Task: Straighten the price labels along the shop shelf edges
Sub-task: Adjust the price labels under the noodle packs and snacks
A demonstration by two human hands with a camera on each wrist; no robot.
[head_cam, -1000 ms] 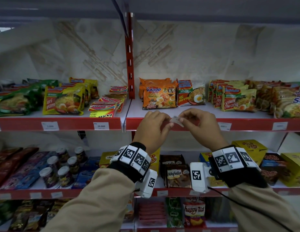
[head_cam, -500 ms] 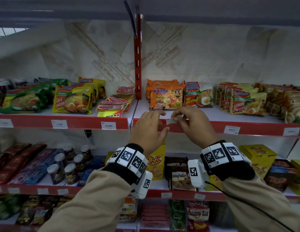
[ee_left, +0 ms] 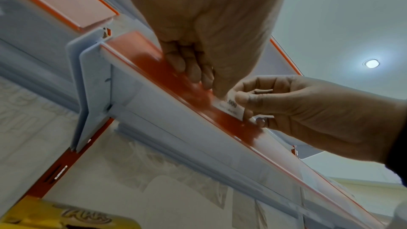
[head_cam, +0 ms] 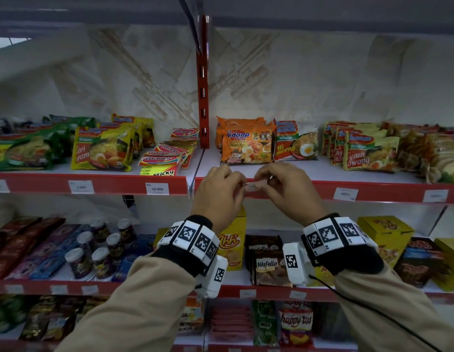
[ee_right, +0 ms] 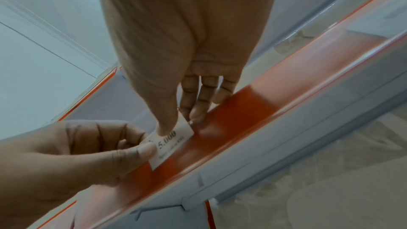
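Observation:
A small white price label point(head_cam: 255, 186) printed "5.000" lies against the red edge strip point(head_cam: 309, 190) of the upper shelf, below the orange noodle packs point(head_cam: 243, 146). My left hand point(head_cam: 242, 185) pinches its left end between thumb and fingers. My right hand point(head_cam: 267, 182) pinches its right end. In the right wrist view the label point(ee_right: 174, 145) sits flat on the strip point(ee_right: 242, 111), with my right thumb on its top edge and my left thumb on its other end. The left wrist view shows the label point(ee_left: 231, 106) mostly covered by both hands.
Other white labels sit on the same strip: one at left point(head_cam: 157, 188), another further left point(head_cam: 81, 186), two at right point(head_cam: 345, 194) point(head_cam: 435, 196). A red upright post point(head_cam: 203, 82) divides the shelf bays. Snack boxes point(head_cam: 232, 245) and small cups point(head_cam: 101, 250) fill the shelf below.
Both hands have brought the label from just in front of the shelf edge down onto the red strip, where it now lies flat. The head view has shifted a little to the left.

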